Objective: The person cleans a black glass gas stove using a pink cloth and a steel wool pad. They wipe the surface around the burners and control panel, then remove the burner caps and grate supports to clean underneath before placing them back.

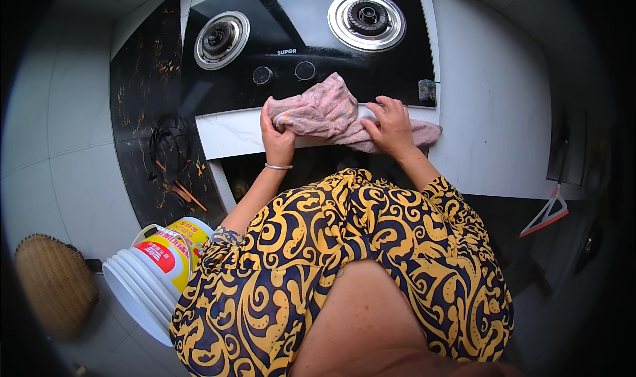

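A crumpled pink cloth (318,109) lies across the front edge of a black glass gas hob (298,34) and the white counter strip (231,131) before it. My left hand (278,138) grips the cloth's left end, thumb on top, with a bangle at the wrist. Over the cloth's right part is my right hand (390,126), fingers bent and spread; whether its fingertips press on the cloth is hard to tell. Behind the cloth are two round control knobs (304,71) and two burners with metal rings, the right burner (367,16) being the larger in view.
Black cables (170,141) and an orange stick (191,196) lie on the dark marbled surface at left. Below it, a tilted white-and-yellow bucket (164,262) stands near a woven basket (54,285). A white counter (497,98) extends right, with a red-edged squeegee (546,215) near its front corner.
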Available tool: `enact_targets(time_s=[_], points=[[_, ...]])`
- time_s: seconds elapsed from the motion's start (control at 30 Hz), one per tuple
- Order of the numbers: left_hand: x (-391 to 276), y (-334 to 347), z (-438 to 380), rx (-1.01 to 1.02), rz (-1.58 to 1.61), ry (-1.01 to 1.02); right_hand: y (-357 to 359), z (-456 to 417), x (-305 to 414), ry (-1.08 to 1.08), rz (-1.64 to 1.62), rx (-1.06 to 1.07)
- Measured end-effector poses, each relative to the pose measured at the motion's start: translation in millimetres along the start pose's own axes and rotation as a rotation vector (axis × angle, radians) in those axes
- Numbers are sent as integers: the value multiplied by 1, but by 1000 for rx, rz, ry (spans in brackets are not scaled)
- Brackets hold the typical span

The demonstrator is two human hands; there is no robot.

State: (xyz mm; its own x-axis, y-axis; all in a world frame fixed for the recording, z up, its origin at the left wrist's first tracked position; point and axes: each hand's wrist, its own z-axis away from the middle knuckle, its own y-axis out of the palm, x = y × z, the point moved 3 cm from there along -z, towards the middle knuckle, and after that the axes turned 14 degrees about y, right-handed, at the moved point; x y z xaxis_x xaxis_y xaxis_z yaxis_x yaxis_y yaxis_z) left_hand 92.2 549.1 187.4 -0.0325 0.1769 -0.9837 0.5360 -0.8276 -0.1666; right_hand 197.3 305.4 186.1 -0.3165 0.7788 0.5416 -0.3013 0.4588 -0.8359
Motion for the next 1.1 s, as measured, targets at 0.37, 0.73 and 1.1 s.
enact_targets(time_s=[0.37,0.73,1.1], points=[[12,143,-74,524,-842,527,-13,30,-23,82,-308,71],[-2,180,-83,615,-988,731,-59,125,-108,530,-442,-94],[30,162,-121,574,-1058,613,-44,112,-122,624,-462,-110]])
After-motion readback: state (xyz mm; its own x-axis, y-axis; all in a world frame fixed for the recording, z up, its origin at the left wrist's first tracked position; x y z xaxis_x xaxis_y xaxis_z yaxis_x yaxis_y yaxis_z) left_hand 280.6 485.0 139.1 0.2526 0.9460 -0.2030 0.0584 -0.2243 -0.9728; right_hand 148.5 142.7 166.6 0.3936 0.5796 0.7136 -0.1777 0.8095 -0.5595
